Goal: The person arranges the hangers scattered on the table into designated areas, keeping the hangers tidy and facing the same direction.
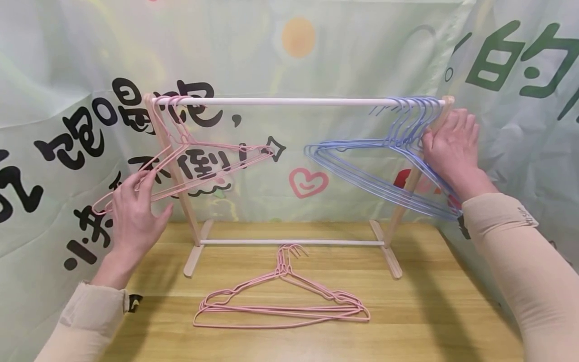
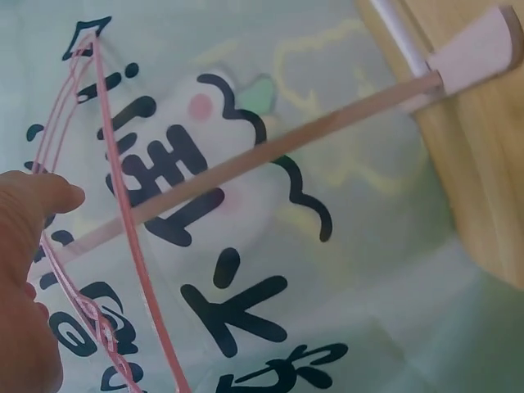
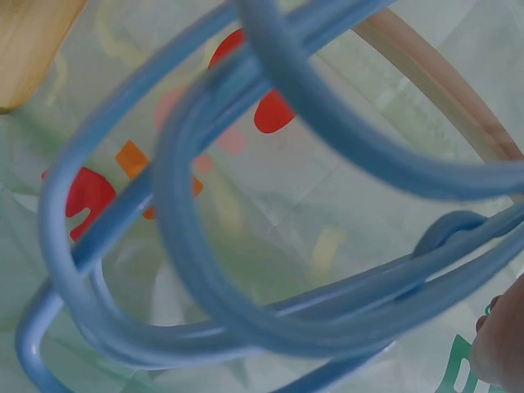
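Two hands work at opposite ends of a small wooden rack with a white rail (image 1: 289, 101). My left hand (image 1: 135, 211) is at the near arm of the pink hangers (image 1: 217, 146) hung at the rail's left end, its fingers loosely bent. Its thumb (image 2: 57, 195) points away from the fingers in the left wrist view. At the other end, my right hand (image 1: 454, 148) is beside the top of the right post, back of the hand up, thumb close to the blue hangers (image 1: 362, 143). Several blue hangers hang bunched there; their looped ends (image 3: 176, 188) fill the right wrist view. Its fingertips are hidden.
More pink hangers (image 1: 280, 309) lie stacked on the wooden table (image 1: 407, 322), hooks toward the rack. A lower white bar (image 1: 289, 242) joins the rack's feet (image 1: 194, 261). Printed cloth (image 1: 253, 50) with large characters hangs behind and on both sides.
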A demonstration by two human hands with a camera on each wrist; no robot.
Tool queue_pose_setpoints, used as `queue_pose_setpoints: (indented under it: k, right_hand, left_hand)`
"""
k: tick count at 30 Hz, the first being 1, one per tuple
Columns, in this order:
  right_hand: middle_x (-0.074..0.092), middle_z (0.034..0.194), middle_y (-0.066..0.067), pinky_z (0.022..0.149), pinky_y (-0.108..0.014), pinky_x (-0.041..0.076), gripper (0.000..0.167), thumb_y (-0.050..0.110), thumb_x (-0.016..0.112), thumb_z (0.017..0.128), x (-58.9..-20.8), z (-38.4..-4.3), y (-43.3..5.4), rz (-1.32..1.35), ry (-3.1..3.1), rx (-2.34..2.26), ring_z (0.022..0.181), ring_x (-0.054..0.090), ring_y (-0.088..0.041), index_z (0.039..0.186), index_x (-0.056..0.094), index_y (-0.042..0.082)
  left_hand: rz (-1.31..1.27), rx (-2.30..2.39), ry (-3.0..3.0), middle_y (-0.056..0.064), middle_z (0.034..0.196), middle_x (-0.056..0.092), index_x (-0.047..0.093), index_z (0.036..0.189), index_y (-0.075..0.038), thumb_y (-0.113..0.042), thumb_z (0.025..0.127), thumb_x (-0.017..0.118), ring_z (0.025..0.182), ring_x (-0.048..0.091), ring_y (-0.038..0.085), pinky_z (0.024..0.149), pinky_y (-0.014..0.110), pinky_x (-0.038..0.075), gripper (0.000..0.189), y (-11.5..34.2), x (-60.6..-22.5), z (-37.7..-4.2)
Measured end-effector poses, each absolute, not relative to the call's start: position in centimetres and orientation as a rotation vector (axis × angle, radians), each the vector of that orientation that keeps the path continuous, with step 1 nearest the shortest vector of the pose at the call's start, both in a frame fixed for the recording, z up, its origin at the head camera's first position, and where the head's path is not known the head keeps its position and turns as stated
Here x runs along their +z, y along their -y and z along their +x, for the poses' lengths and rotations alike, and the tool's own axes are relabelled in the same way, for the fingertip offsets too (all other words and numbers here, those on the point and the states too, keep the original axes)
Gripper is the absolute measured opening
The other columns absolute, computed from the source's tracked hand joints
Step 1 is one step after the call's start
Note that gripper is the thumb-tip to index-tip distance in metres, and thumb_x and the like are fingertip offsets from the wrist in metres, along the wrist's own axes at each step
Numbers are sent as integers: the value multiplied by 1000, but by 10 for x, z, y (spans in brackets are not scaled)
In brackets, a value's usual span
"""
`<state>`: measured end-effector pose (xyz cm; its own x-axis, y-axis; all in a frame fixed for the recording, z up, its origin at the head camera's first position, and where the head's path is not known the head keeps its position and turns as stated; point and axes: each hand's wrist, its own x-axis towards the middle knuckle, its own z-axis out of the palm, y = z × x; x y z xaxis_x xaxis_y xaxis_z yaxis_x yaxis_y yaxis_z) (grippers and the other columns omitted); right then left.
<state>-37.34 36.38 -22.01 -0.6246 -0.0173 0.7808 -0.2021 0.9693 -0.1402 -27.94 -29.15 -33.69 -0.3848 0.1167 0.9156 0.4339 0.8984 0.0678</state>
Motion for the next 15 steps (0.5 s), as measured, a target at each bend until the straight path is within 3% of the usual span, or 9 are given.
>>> queue_pose_setpoints:
  k: [9, 15]
  right_hand:
    - [33, 118, -36, 93, -64, 25, 50, 29, 38, 100, -220, -372, -363, 132, 2265, 272, 106, 30, -55, 119, 36, -17]
    - [34, 117, -37, 94, -65, 25, 50, 29, 38, 100, -219, -373, -363, 138, 2258, 268, 106, 30, -56, 120, 36, -17]
  left_hand:
    - [-414, -469, 1878, 34, 138, 50, 52, 146, 4, -11, 74, 83, 120, 48, 54, 99, 63, 39, 79, 265, -351, -265]
    - [-484, -585, 1905, 32, 133, 53, 55, 141, 8, -10, 78, 79, 117, 51, 50, 101, 54, 39, 70, 244, -370, -256]
